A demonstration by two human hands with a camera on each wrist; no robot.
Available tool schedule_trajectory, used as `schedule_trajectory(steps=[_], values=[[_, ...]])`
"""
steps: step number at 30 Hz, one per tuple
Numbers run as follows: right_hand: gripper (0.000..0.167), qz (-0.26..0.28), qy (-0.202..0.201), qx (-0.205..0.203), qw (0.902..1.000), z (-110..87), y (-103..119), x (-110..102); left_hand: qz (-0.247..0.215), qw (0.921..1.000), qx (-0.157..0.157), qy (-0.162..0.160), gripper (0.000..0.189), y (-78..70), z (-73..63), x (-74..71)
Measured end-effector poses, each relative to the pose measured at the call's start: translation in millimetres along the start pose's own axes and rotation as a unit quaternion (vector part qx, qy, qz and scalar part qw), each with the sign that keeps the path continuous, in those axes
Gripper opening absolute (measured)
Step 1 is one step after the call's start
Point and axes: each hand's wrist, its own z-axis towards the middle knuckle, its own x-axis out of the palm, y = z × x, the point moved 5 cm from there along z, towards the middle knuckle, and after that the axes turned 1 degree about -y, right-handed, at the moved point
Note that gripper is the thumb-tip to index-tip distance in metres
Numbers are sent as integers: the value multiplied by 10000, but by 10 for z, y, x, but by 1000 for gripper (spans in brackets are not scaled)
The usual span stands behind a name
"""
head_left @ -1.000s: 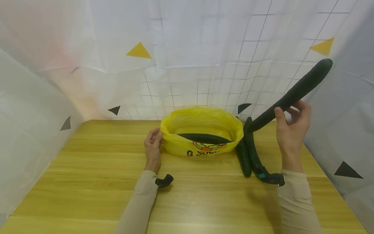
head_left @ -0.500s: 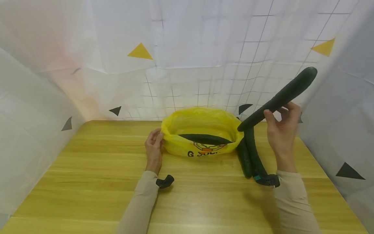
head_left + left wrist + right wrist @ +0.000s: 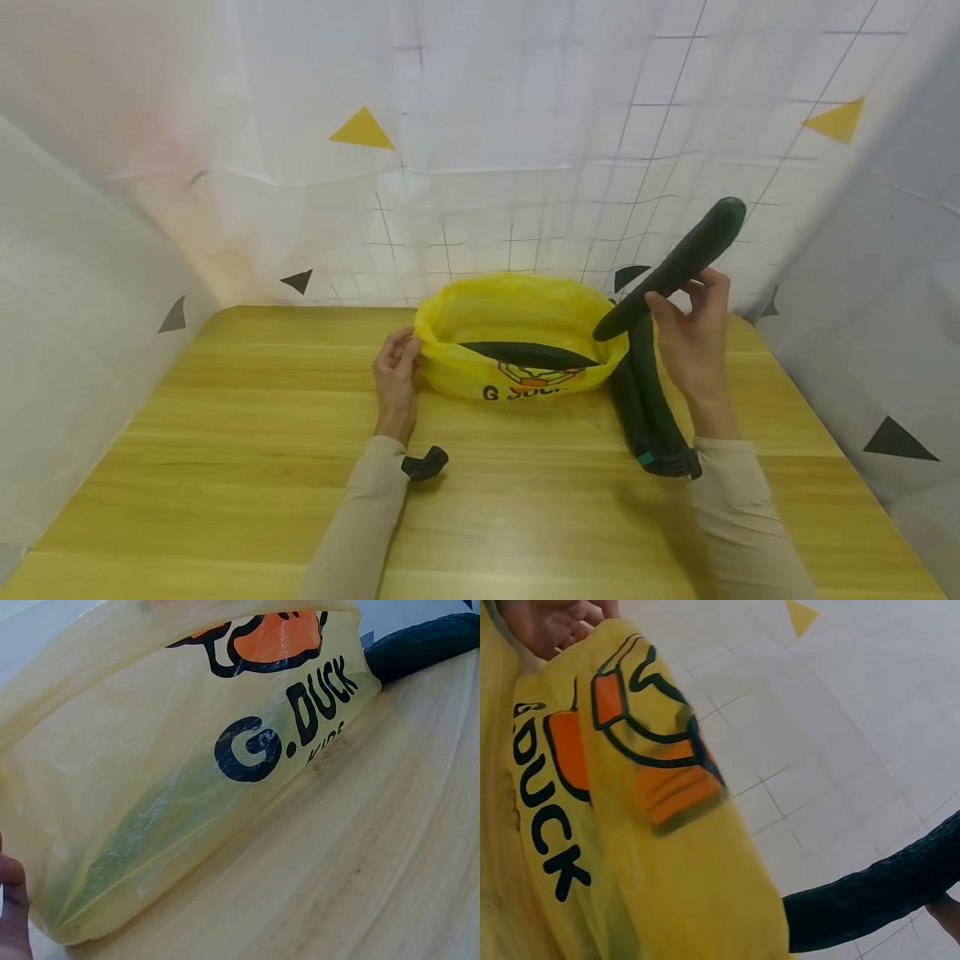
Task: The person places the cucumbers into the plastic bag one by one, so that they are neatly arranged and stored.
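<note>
My left hand [image 3: 395, 379] pinches the left edge of a yellow plastic bag [image 3: 450, 371], which stands with its mouth wide. Inside lies one dark green cucumber [image 3: 528, 356], showing faintly through the plastic [image 3: 150, 825] in the left wrist view. My right hand [image 3: 693, 342] grips a second cucumber [image 3: 686, 260] between thumb and fingers. It slants, upper end to the right, its lower tip overlapping the bag's right rim in the head view. In the right wrist view the bag's side [image 3: 705, 885] hides the tip of this held cucumber [image 3: 862, 907].
Two more cucumbers [image 3: 647, 375] lie side by side on the wooden table [image 3: 247, 433], just right of the bag and partly behind the right wrist's black device [image 3: 671, 463]. White sheeting [image 3: 480, 217] encloses the back and sides.
My right hand has moved left with its cucumber, whose tip went from above the cucumbers on the table to the bag's right rim. The left hand and bag have stayed put.
</note>
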Motion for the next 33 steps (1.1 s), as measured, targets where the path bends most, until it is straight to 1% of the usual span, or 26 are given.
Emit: schedule_trajectory(steps=[2, 5, 13, 19, 23, 27, 33], values=[[47, -228, 151, 98, 9996, -24, -1, 38, -3, 10000, 20, 12, 37, -5, -3, -2], [47, -493, 337, 111, 9982, -48, -25, 80, -13, 10000, 28, 38, 37, -5, -3, 8], [50, -1164, 601, 81, 9914, -81, -351, 106, 14, 10000, -14, 49, 37, -9, -10, 25], [49, -1183, 830, -91, 9895, -74, -411, 180, 67, 10000, 22, -11, 33, -48, 9, 51], [48, -1272, 977, -73, 9870, -71, -432, 229, 75, 10000, 38, -20, 31, -59, 22, 72], [46, -1427, 1016, -99, 9845, -72, -459, 250, 56, 10000, 4, 18, 31, -54, 27, 88], [45, -1700, 1205, -355, 9774, -58, -471, 333, -8, 10000, 40, -15, 29, -55, 23, 64]])
